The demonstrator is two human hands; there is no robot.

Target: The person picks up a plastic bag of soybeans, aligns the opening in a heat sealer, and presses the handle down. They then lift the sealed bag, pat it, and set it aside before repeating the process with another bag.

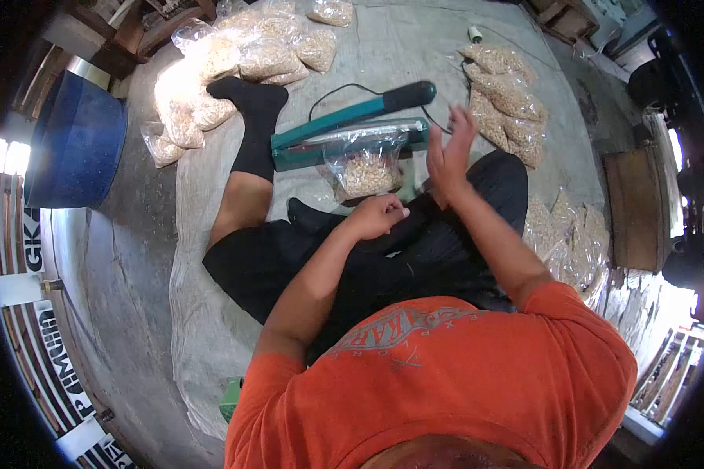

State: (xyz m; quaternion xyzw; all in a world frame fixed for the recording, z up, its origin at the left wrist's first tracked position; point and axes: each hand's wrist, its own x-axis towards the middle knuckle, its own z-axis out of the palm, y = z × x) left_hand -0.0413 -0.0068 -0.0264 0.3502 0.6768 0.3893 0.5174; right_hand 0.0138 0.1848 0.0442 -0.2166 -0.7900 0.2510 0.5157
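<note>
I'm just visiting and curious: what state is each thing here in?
Sealer: open, lever raised.
Middle bag: partly filled; sealing unclear.
Left hand: fingers curled.
Right hand: raised, open.
Left bags: filled, piled.
Right bags: filled, lying overlapped.
Blue tub: upright.
Mat: spread, wrinkled.

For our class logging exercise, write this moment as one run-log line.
left hand: curled, near filled bag | right hand: open, raised | sealer arm: lifted | other bags: both sides

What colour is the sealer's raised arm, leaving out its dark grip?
Teal green; the raised arm shows best in the head view.
</note>
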